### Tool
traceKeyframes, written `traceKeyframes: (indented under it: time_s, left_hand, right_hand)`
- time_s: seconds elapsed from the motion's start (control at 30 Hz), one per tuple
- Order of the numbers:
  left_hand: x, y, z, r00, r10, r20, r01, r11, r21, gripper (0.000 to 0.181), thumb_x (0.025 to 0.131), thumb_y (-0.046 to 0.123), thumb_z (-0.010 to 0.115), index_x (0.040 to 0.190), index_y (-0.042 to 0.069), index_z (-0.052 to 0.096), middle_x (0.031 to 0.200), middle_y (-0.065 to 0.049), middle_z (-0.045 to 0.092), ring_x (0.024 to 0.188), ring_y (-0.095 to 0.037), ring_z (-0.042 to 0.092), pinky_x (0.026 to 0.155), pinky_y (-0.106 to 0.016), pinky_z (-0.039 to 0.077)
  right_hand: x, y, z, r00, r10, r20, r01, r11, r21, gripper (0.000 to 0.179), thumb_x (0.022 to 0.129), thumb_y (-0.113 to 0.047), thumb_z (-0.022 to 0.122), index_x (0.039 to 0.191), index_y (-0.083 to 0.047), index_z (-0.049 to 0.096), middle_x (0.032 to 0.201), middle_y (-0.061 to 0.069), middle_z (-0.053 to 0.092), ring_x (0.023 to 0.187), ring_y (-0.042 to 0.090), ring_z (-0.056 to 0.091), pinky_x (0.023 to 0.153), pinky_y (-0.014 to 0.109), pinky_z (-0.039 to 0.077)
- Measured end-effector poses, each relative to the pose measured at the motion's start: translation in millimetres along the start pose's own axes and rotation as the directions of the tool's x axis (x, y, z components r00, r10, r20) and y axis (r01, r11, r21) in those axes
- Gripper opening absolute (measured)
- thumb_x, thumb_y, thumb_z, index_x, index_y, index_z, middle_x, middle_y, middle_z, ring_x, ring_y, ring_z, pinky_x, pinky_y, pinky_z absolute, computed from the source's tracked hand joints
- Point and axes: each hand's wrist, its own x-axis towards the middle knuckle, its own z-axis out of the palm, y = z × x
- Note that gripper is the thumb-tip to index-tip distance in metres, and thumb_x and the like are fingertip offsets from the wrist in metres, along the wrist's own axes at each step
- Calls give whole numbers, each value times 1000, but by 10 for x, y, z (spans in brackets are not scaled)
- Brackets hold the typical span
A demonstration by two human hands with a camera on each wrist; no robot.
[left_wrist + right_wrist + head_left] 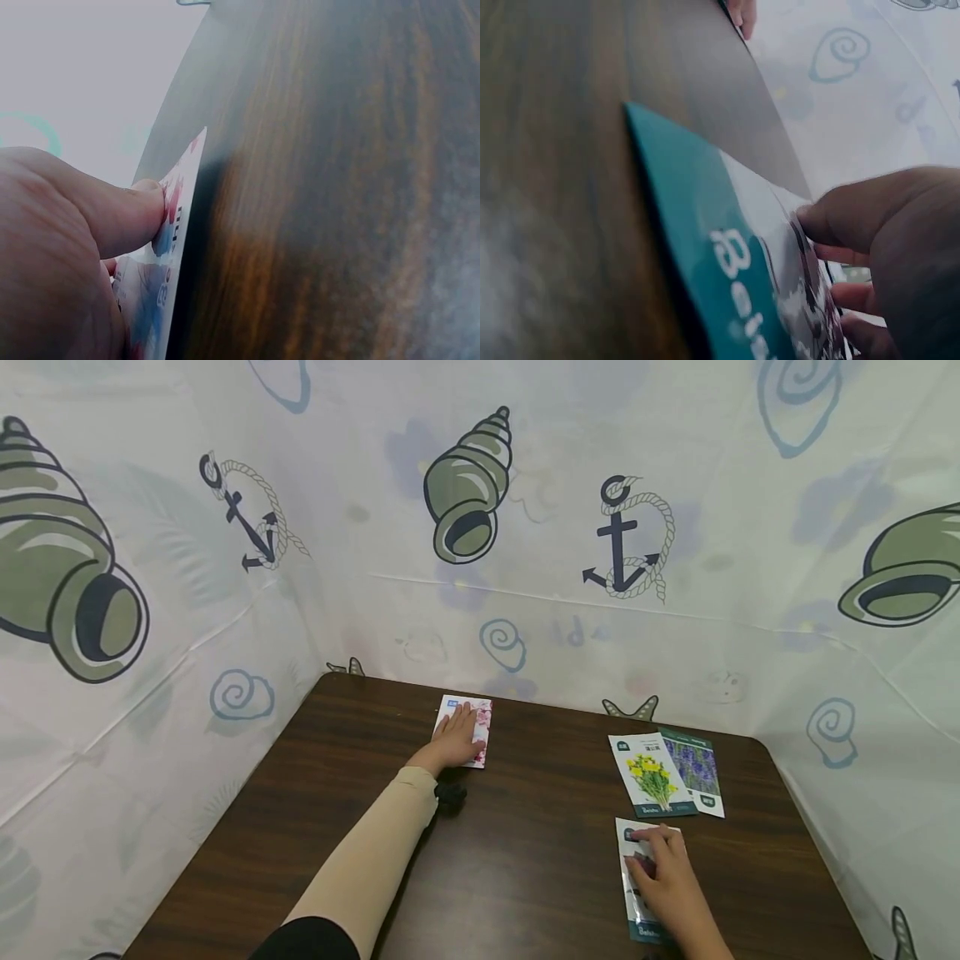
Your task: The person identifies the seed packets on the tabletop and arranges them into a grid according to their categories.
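Near the far edge of the table, my left hand (455, 739) rests on a white seed packet (482, 714) with pink blossoms. Its fingers lie extended over the packet, and in the left wrist view the thumb (131, 217) touches the packet's printed face. At the front right, my right hand (663, 872) touches another seed packet (633, 906), white with a teal bottom band. Its thumb and fingers are bent and spread over the printed face, hiding much of the dark picture. The teal band (682, 180) fills the middle of the right wrist view.
Beyond my right hand lie a seed packet (648, 777) with yellow flowers and one (693, 764) with purple flowers, partly overlapped by it. All rest on a dark wooden table (517, 860). Patterned cloth (555, 527) hangs behind and along both sides.
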Motion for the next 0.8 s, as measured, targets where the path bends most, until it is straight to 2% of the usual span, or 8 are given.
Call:
traceKeyframes:
  time_s: [0.07, 0.13, 0.27, 0.37, 0.57, 0.8]
  left_hand:
    - [-1, 1, -6, 1000, 0, 5, 0, 1000, 8, 84, 104, 48, 46, 164, 12, 0, 172, -4, -14, 159, -21, -17, 128, -49, -9]
    - [-22, 11, -18, 1000, 8, 1, -8, 1000, 6, 84, 104, 47, 46, 164, 11, 1, 172, -5, -14, 159, -22, -16, 128, -49, -8]
    - [-86, 49, -49, 999, 28, -16, -28, 1000, -12, 81, 104, 43, 46, 164, 7, 4, 172, -10, -11, 159, -26, -14, 128, -51, -8]
    - [-123, 66, -60, 999, 38, -29, -38, 999, -21, 80, 104, 40, 47, 163, 4, 6, 172, -13, -8, 160, -28, -12, 128, -53, -7]
    - [-129, 70, -60, 999, 32, -22, -32, 999, -19, 81, 104, 43, 47, 164, 7, 5, 172, -10, -10, 159, -26, -13, 128, -51, -7]
    - [-61, 28, -23, 999, 21, -27, -22, 1000, -18, 82, 104, 44, 47, 164, 8, 5, 172, -8, -11, 159, -25, -13, 128, -50, -9]
  right_hand:
    - [-12, -32, 10, 1000, -27, 7, 27, 1000, -7, 38, 95, -24, 70, 131, -19, 60, 135, 10, 43, 120, 29, 49, 100, 52, 46]
    - [-26, -68, 10, 999, -42, 34, 43, 999, -13, 40, 96, -26, 69, 135, -20, 59, 141, 11, 45, 130, 34, 48, 106, 60, 44]
    - [-32, -126, 40, 993, -31, 110, 32, 999, -6, 49, 99, -35, 65, 146, -24, 53, 157, 12, 39, 150, 42, 31, 115, 68, 30]
    - [-31, -166, 88, 988, -37, 149, 38, 999, -3, 55, 100, -40, 63, 151, -26, 48, 162, 10, 34, 154, 42, 22, 117, 69, 24]
    - [-41, -269, 211, 977, -96, 192, 95, 995, 15, 64, 99, -37, 65, 157, -22, 42, 169, 8, 26, 158, 39, 11, 122, 69, 10]
    - [17, -422, 320, 978, -94, 184, 93, 996, 13, 65, 95, -41, 70, 152, -24, 45, 169, 1, 26, 158, 34, 15, 121, 65, 20]
